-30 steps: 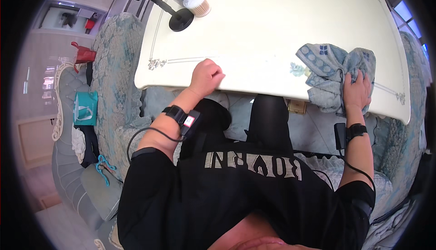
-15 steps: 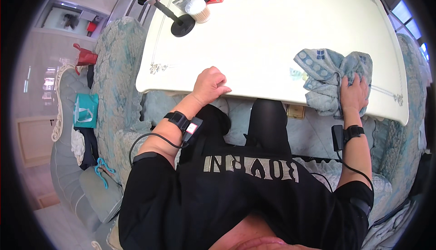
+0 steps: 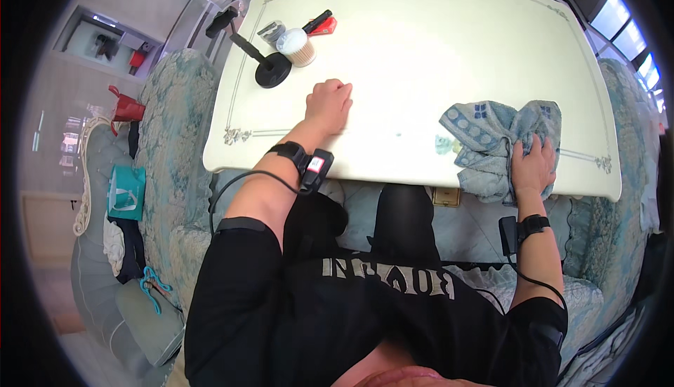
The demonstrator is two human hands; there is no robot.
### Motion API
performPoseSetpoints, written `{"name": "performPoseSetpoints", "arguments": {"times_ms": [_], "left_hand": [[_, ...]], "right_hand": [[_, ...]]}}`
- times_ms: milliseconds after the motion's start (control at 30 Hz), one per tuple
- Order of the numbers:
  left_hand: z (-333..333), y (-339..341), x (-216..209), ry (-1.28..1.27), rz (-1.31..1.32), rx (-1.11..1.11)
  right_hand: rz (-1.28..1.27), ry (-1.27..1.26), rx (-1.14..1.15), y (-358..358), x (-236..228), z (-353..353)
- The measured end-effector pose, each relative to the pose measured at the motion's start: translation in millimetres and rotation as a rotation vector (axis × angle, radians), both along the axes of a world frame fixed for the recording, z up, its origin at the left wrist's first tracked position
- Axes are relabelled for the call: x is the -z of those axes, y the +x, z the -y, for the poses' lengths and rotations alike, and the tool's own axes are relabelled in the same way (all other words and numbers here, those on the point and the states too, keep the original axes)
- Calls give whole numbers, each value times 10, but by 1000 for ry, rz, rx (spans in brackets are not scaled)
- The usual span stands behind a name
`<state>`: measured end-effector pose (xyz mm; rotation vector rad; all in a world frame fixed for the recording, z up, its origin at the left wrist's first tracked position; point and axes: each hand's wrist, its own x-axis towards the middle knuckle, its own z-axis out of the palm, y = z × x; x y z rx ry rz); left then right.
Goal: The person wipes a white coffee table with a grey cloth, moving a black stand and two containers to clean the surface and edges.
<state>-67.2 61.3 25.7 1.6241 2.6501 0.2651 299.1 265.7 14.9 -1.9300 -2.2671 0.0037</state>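
Observation:
A bunched blue-grey towel with darker circles and squares lies at the right front of the cream table, one part hanging over the edge. My right hand rests on its right side, fingers bent into the fabric. Over the left half of the table, my left hand is curled into a loose fist, with nothing visible in it. Just beyond that hand stand a round tub of cotton swabs and a black stand with a round base.
Behind the tub are a red packet, a black stick-shaped item and a small grey see-through item. Patterned sofas flank the table. A teal bag and a red bag are at the far left. Cables run along both my forearms.
My left hand has moved from the front edge farther in over the table, toward the tub. My right hand stays on the towel. The view has shifted, showing more of the table's far side.

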Motion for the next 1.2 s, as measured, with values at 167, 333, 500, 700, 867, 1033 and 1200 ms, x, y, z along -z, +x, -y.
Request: {"name": "performPoseSetpoints", "arguments": {"times_ms": [167, 333, 500, 700, 867, 1033, 1200], "left_hand": [[-263, -289, 35, 23, 27, -56], [-161, -517, 231, 263, 47, 117], [-267, -413, 251, 308, 56, -2], [-210, -429, 265, 350, 52, 57], [-200, -481, 251, 338, 137, 45], [-280, -462, 151, 194, 118, -16], [-290, -462, 140, 167, 188, -63]], "right_hand": [[-31, 14, -2, 17, 29, -22], [-54, 16, -7, -21, 34, -22], [-55, 23, -4, 28, 70, -46], [-45, 21, -10, 7, 29, -20], [-53, 27, -14, 13, 50, -23], [-40, 18, -3, 17, 42, -14], [-43, 0, 5, -2, 52, -24]]}}
